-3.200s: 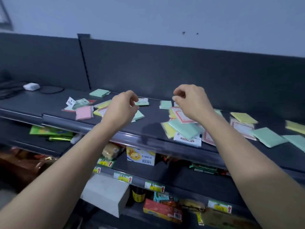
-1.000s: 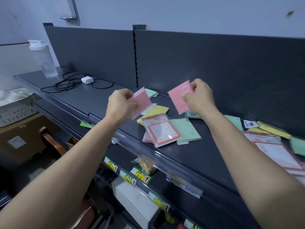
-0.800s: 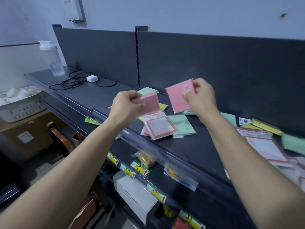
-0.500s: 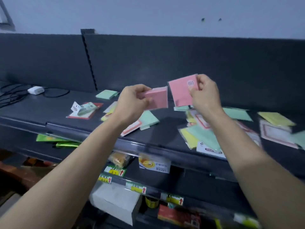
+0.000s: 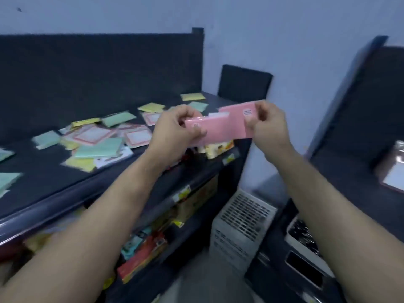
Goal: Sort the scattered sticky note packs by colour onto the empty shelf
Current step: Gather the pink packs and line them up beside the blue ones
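Status: both hands are raised in the gap between two shelf units, each holding one pack.

- The left hand (image 5: 177, 130) pinches the left pink pack (image 5: 213, 130) by its left end, thumb and curled fingers closed on the wrapper.
- The right hand (image 5: 269, 127) pinches the right pink pack (image 5: 237, 115) by its right end in the same way.
- The two packs overlap in the middle. I cannot tell whether they touch.

The other packs, green (image 5: 100, 147), yellow (image 5: 192, 96) and red-bordered (image 5: 137, 136), lie loose on the left shelf (image 5: 43, 189). I judge the dark shelf on the right (image 5: 341, 171) to be the destination. Something blurred sits at its far edge.

Hazards from this position:

1. Slip. Each pack is held by one end only and the wrappers look glossy. A quick swing toward the right shelf could pull one free.
2. Drop zone. The hands are over open floor and a white crate (image 5: 242, 224), not over a shelf. A dropped pack would land in the crate or among the goods on the lower shelves.
3. Collision. Where the packs overlap, one could lever the other out of its pinch if the hands close in.
4. Sweep. The left forearm crosses the front edge of the left shelf — dropping the elbow could drag nearby packs off.
5. Blur. The view is smeared, so I cannot confirm the landing spot — I would set both packs down only once that shelf is sharp.
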Tool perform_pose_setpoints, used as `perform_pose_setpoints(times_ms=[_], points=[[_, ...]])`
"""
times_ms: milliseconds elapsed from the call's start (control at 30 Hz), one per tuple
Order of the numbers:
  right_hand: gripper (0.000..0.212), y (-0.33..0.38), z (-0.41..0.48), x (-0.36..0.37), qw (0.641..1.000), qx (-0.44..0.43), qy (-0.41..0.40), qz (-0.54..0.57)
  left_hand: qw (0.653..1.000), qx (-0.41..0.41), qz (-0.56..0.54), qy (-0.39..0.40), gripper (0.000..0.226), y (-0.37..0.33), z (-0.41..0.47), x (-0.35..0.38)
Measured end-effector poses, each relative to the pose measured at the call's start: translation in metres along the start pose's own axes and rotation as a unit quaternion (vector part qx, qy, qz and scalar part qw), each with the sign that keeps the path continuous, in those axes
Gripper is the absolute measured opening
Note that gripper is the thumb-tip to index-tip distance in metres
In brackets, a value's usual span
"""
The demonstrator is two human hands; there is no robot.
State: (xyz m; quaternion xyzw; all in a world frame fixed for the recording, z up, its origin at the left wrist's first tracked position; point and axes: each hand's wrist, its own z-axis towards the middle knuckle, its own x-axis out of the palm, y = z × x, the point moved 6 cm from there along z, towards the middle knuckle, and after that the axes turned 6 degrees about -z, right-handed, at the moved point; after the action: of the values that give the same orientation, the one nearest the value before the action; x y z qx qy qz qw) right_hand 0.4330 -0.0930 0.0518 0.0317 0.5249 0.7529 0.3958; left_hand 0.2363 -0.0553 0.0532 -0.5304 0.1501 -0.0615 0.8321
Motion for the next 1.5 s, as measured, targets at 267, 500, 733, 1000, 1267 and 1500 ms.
perform_pose_setpoints(times_ms=[267,500,733,1000,1267,1500], points=[[0.016,-0.075,-0.072,-0.255,0.974,0.074,-0.187,-0.108,0.969,0.041,-0.108,0.218,0.024,-0.066,-0.032,0.242],[0.016,-0.156,-0.145,-0.461,0.932,0.157,-0.295,-0.143,0.929,0.050,-0.127,0.345,0.024,-0.126,-0.112,0.455],[0.020,-0.275,-0.194,-0.598,0.911,0.281,-0.271,-0.130,0.913,0.039,-0.089,0.396,0.023,-0.147,-0.174,0.614],[0.018,-0.388,-0.220,-0.628,0.893,0.399,-0.176,-0.112,0.910,-0.006,-0.013,0.415,0.016,-0.110,-0.190,0.685],[0.035,-0.417,-0.223,-0.637,0.874,0.428,-0.145,-0.176,0.888,-0.049,0.029,0.456,0.016,-0.065,-0.210,0.731],[0.010,-0.393,-0.214,-0.660,0.877,0.360,-0.176,-0.265,0.879,-0.070,0.050,0.469,0.018,-0.046,-0.223,0.772]])
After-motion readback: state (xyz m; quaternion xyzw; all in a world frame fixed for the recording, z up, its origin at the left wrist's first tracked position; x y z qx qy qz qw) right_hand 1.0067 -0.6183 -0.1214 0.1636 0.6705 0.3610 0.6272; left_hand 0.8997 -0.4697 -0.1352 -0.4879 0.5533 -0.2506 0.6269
